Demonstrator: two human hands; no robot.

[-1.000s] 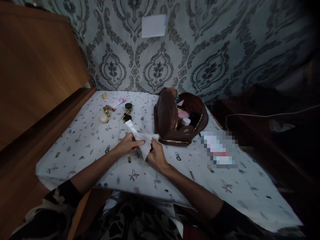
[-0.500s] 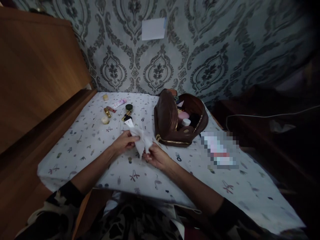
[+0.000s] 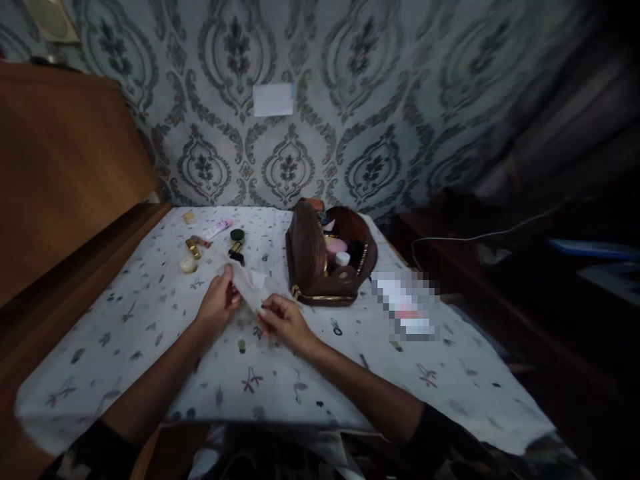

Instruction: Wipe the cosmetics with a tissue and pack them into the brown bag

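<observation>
A thin white wipe (image 3: pixel 250 281), perhaps a tissue, stretches between my two hands above the patterned tablecloth. My left hand (image 3: pixel 219 300) is closed on its left edge, with the thumb on top. The fingers of my right hand (image 3: pixel 285 322) pinch its right side. Just beyond my left hand lie a small black-and-gold tube (image 3: pixel 236 252) and a dark round jar (image 3: pixel 237 235). An open brown cosmetic bag (image 3: pixel 315 260) stands to the right of the wipe, with a pink item (image 3: pixel 336 247) and a white-capped item (image 3: pixel 343 258) inside.
At the table's left are a gold lipstick (image 3: pixel 193 249), a cream jar (image 3: pixel 188 265), a yellowish jar (image 3: pixel 189 217) and a pink-and-white tube (image 3: pixel 219 229). A blurred-out item (image 3: pixel 405 305) lies right of the bag. A wooden cabinet (image 3: pixel 65 160) borders the left side; a white cable (image 3: pixel 465 237) runs at right.
The wipe is spread wider, its left end drawn to the left by my left hand. My view has tilted up and turned right, so the scene sits lower and further left.
</observation>
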